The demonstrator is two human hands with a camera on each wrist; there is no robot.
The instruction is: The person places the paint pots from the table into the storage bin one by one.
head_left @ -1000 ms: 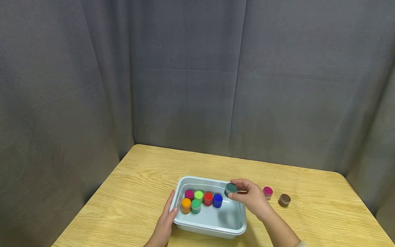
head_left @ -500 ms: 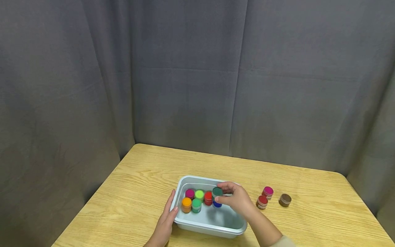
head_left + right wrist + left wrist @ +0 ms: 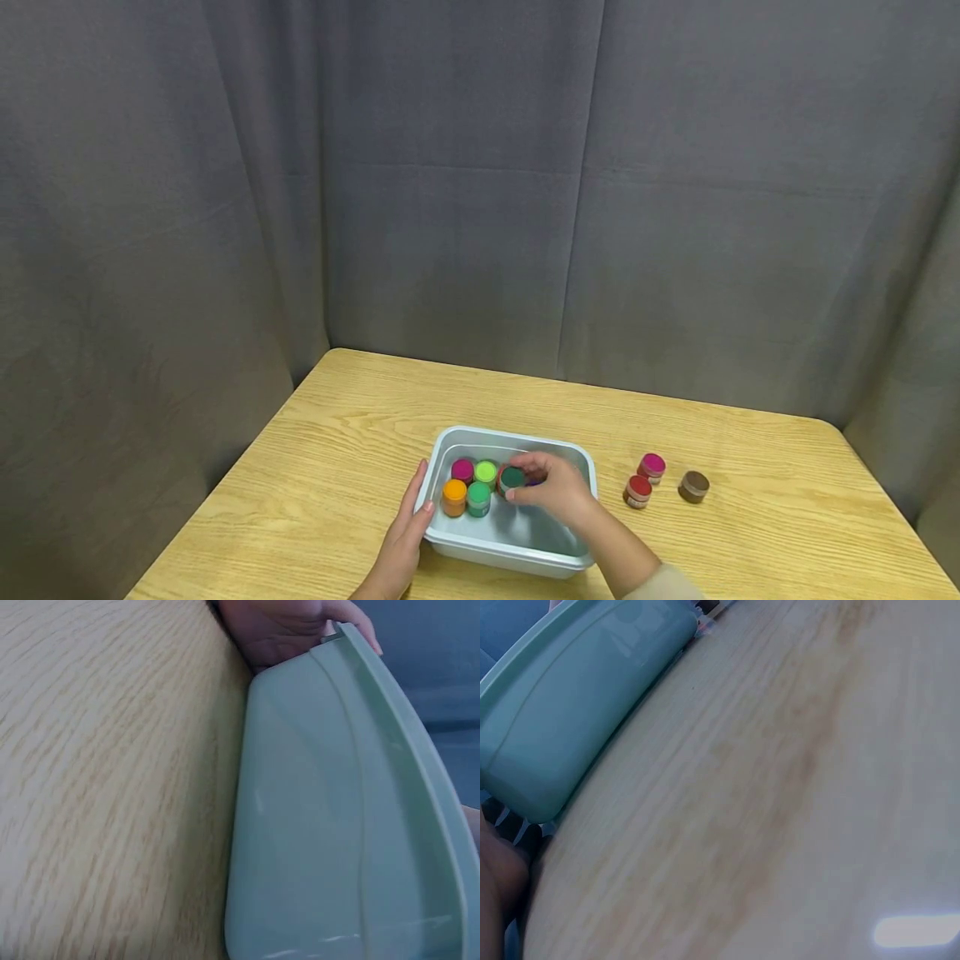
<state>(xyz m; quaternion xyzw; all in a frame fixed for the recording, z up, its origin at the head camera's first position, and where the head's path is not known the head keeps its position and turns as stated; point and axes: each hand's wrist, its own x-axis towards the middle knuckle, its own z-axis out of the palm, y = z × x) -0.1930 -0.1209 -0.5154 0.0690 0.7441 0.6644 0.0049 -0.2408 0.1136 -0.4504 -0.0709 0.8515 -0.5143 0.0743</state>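
Observation:
In the head view a pale blue-green plastic tub (image 3: 517, 557) stands on the table. My left hand (image 3: 397, 546) grips its left end, thumb over the rim and fingers along the outside. Between thumb and fingers, my right hand (image 3: 558, 493) pinches a small dark green paint jar (image 3: 512, 477) inside the tub. That jar overlaps a red jar, and the hand mostly hides a blue one. To the left stand a magenta jar (image 3: 462, 470), a lime jar (image 3: 486, 472), an orange jar (image 3: 453, 497) and a green jar (image 3: 478, 498).
Right of the tub, a second magenta jar (image 3: 652, 467), a dark red jar (image 3: 638, 491) and a brown jar (image 3: 693, 487) stand on the wooden table (image 3: 315, 483). Grey curtains (image 3: 457, 208) hang behind and at both sides. Both wrist views show the tub's outer wall (image 3: 300, 810).
My right hand has carried the dark green jar leftward, from the tub's right rim past the blue jar to the red one. The left hand keeps its place on the tub.

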